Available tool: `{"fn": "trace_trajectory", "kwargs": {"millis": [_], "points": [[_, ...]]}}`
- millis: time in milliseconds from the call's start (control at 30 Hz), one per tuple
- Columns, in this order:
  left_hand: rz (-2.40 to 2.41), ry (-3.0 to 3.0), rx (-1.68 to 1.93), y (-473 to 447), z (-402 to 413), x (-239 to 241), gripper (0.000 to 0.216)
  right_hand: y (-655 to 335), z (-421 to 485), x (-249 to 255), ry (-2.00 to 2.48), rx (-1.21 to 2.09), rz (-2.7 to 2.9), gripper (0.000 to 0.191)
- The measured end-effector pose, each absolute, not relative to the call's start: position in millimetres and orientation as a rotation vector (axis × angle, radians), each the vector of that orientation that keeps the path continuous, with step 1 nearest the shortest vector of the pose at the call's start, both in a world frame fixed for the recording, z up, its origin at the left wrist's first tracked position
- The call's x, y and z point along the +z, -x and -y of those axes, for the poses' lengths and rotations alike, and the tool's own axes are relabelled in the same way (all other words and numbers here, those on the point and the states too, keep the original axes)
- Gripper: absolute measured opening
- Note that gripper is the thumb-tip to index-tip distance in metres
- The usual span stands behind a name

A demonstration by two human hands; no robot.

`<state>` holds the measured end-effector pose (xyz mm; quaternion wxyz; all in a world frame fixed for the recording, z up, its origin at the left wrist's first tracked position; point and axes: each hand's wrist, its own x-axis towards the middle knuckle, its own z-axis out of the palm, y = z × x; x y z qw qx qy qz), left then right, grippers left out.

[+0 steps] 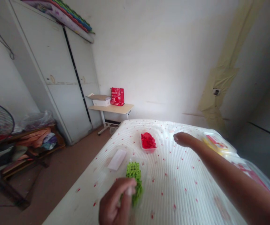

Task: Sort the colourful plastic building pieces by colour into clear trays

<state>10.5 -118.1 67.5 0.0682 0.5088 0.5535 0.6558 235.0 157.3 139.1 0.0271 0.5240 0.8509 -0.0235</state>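
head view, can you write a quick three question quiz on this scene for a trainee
1. Which hand is nearer the green pieces?
2. True or false: the red pieces sit in a container.
3. What colour is the bag on the small table: a) yellow, b) red, c) green?

Key: 1. The left hand. 2. True. 3. b.

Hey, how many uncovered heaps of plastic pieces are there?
2: red pieces in a clear tub, and green pieces nearer, partly hidden by the left hand. Others may be hidden.
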Motion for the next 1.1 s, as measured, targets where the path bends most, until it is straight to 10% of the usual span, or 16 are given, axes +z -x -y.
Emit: {"fn": "trace_trajectory", "kwargs": {"millis": [567, 1100], "points": [[-2.729, -1.543, 0.517, 99, 58, 20, 0.078, -139, -11, 80, -1.670, -0.987, -2.785, 0.051], [-2.713, -1.627, 0.416, 92, 62, 20, 0.071, -222, 7, 59, -1.761, -1.907, -2.500, 0.046]]}}
